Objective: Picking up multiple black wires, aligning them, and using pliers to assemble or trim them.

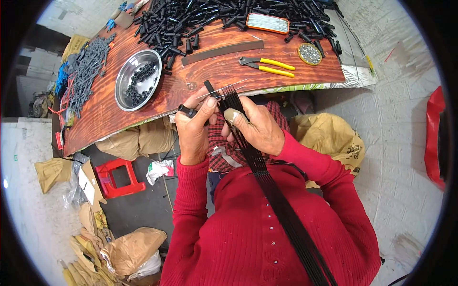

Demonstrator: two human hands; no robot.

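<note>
My left hand point(194, 131) is closed around a short black plastic tube piece point(187, 110), with its thumb and fingers at the top end of a bundle of thin black rods point(281, 202). These look like umbrella ribs. A black stub point(210, 88) sticks up beside the bundle's fanned top, and a thin pale wire point(228, 87) crosses there. My right hand point(260, 126) grips the rods just below the fan, its thumb wrapped in a pale cover. From there the bundle runs down over my red sweater. What lies between the left fingertips is partly hidden.
On the wooden table point(191, 78) are a metal bowl point(120, 97) of small black parts, yellow-handled pincers point(269, 66), a flat dark strip point(222, 52), a tray of pins point(268, 23), a dish of small metal pieces point(309, 54) and piled black tubes point(191, 21). A red stool point(106, 187) stands lower left.
</note>
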